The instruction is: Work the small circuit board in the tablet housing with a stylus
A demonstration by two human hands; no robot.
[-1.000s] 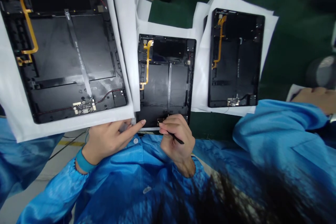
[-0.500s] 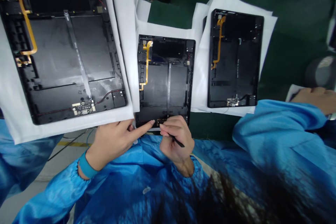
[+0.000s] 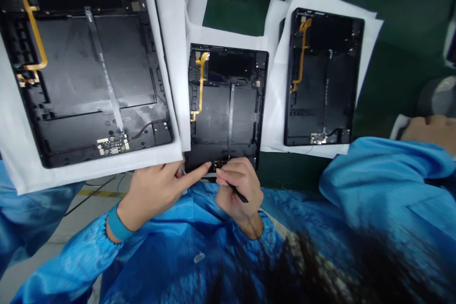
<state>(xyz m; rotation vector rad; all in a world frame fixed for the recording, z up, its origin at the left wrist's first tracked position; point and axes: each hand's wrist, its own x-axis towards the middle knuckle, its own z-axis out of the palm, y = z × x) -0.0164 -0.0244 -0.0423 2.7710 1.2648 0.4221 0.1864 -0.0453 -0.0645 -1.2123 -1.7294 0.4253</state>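
An opened black tablet shell (image 3: 224,109) with an orange flex cable lies on white paper straight in front of me. My left hand (image 3: 156,190) stretches its index finger onto the shell's near edge, beside a small connector board; it holds nothing. My right hand (image 3: 238,186) is closed around a thin black tool (image 3: 239,194), its fingertips pressed on the same near edge next to the left fingertip. Both wrists wear blue sleeves.
A larger-looking opened tablet (image 3: 89,66) lies on paper at the left, and a third tablet (image 3: 322,76) at the right, all on a green mat (image 3: 392,57). Another person's hand (image 3: 429,130) and blue sleeve (image 3: 384,175) reach in at the right.
My left index finger slid right along the middle tablet's near edge until it met the right hand's fingertips. The right hand stayed put with its tool.
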